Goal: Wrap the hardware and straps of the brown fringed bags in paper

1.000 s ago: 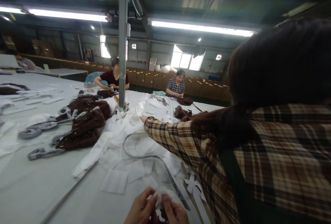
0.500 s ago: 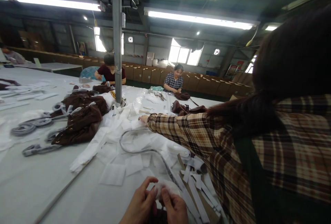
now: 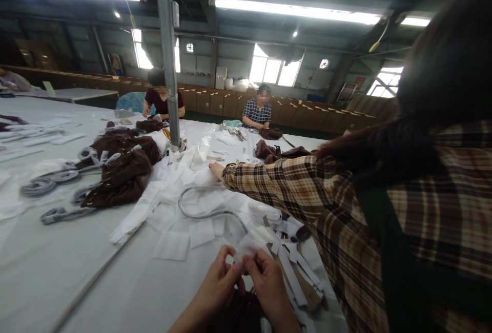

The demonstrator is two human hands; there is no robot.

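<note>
My left hand [image 3: 218, 287] and my right hand [image 3: 269, 283] meet at the bottom middle, fingers pinched together on a small thin white piece [image 3: 246, 247] held between them. A dark brown cloth [image 3: 238, 315] lies under my wrists. White paper pieces [image 3: 172, 245] and white strips [image 3: 290, 276] lie on the table just beyond my hands. A grey curved cord [image 3: 203, 215] runs across the papers.
A co-worker in a plaid shirt [image 3: 346, 210] fills the right side, arm stretched across the table, hand [image 3: 216, 169] on the papers. Brown cloth heaps [image 3: 123, 174], grey coiled straps [image 3: 38, 188], a metal post [image 3: 168, 56]. Two people sit at the far edge.
My hands have risen into fuller view and closed tighter on the white piece. The view has tilted down and left. The co-worker's arm stays stretched over the papers.
</note>
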